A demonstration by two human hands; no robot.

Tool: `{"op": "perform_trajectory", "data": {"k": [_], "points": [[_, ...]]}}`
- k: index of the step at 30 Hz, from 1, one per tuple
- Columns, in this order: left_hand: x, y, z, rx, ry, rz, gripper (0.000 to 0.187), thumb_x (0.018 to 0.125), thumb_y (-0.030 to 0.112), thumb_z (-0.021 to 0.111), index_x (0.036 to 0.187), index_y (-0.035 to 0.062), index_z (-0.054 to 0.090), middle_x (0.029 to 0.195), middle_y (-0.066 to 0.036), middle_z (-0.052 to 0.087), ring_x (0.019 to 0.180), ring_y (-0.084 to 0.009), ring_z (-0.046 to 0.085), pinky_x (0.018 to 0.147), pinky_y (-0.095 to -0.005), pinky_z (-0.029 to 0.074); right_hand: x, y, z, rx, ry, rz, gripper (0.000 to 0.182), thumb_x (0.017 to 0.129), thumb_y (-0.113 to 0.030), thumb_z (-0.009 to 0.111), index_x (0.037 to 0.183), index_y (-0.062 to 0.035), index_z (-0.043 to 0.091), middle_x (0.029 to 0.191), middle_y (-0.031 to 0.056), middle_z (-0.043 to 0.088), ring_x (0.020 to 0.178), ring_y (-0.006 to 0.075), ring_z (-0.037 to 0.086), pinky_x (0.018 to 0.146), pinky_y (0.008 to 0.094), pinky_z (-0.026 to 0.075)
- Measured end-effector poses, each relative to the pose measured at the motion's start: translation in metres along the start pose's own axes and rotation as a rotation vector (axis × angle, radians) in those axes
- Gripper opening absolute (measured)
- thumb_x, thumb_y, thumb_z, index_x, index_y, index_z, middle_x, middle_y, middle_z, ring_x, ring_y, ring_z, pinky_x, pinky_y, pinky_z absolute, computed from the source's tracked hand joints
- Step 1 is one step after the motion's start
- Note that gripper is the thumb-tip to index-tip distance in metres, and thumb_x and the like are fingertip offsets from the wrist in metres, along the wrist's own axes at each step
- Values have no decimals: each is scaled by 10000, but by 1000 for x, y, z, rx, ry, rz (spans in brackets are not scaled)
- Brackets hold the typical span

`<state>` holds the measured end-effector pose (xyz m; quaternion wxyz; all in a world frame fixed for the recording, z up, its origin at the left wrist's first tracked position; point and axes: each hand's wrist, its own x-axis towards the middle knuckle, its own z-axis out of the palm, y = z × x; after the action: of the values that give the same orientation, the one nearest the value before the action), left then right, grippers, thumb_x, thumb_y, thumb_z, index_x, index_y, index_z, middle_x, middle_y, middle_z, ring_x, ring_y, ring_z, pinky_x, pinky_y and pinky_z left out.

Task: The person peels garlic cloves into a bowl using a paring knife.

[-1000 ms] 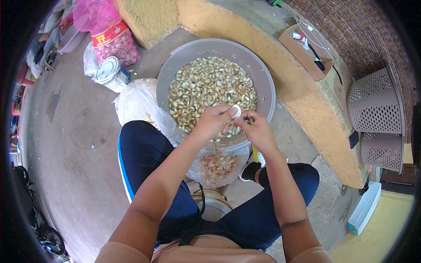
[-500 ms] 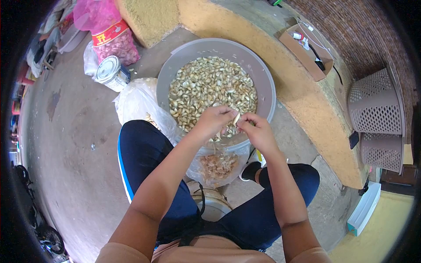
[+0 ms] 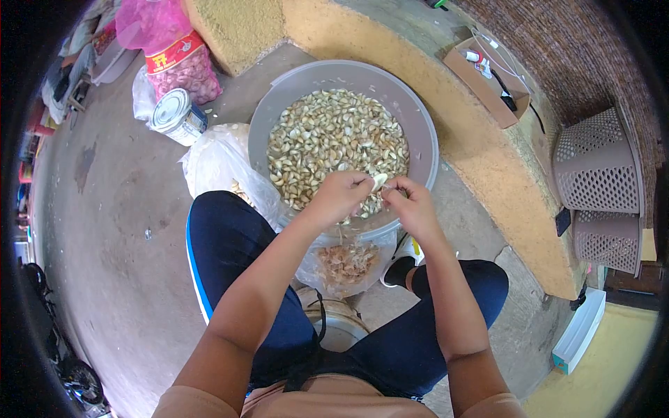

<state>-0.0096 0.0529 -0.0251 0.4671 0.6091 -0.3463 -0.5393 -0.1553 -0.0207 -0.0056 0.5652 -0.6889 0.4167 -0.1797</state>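
Over the near side of a large grey tub [image 3: 418, 125], my left hand [image 3: 341, 194] pinches a pale garlic clove [image 3: 379, 181] between thumb and fingers. My right hand [image 3: 412, 203] is closed at the clove's other side, its fingertips pinched against the edge; whether a bit of skin is between them is too small to tell. Many garlic cloves [image 3: 334, 132] fill the tub below both hands. Under its near rim, a clear plastic bag [image 3: 347, 265] holds brown, papery peelings.
Left of the tub lie a white plastic bag [image 3: 219, 157], a lidded bucket [image 3: 179, 118] and a pink mesh sack [image 3: 185, 73]. A yellow ledge [image 3: 481, 177] curves along the right, with a cardboard box [image 3: 488, 83] and perforated baskets [image 3: 599, 167]. My knees flank the peelings bag.
The clove has turned in my fingers and now shows a broader, whiter face. Both hands stay almost in place, with small finger movements.
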Motion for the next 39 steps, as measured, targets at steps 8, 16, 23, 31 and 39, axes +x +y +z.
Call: {"op": "perform_trajectory", "data": {"k": [8,16,23,31,39], "points": [[2,-2,-3,-26,101,24,241,819,202,510,812,-18,607,527,-25,496,427,-81,458,428,-248,380,10,9,-16,133,146,196,130,786,-142,503,801,-36,578,598,-2,496,384,33,354,342,193,273],[-3,-5,5,529,139,427,185,786,201,544,805,29,610,705,-122,541,647,-282,540,580,-351,432,-1,-9,-6,-120,28,206,277,782,-269,579,842,-1,618,668,27,582,589,108,488,528,267,388],[-8,1,6,600,187,443,147,761,153,562,836,41,621,715,-130,538,659,-298,541,605,-356,430,2,-1,-6,6,-39,202,219,787,-206,572,797,9,611,641,34,580,591,99,495,564,253,395],[-7,-1,7,549,180,462,148,781,149,556,836,24,615,678,-113,533,605,-252,543,560,-325,426,2,3,-3,68,19,186,186,759,-159,566,798,20,601,639,41,576,604,94,505,571,234,393],[-1,2,-5,-259,42,-44,211,845,187,499,787,-3,569,630,-18,481,456,-83,431,433,-232,351,5,15,-3,-219,-12,-4,196,717,-180,588,774,5,621,626,94,581,587,184,548,577,287,422]]}}
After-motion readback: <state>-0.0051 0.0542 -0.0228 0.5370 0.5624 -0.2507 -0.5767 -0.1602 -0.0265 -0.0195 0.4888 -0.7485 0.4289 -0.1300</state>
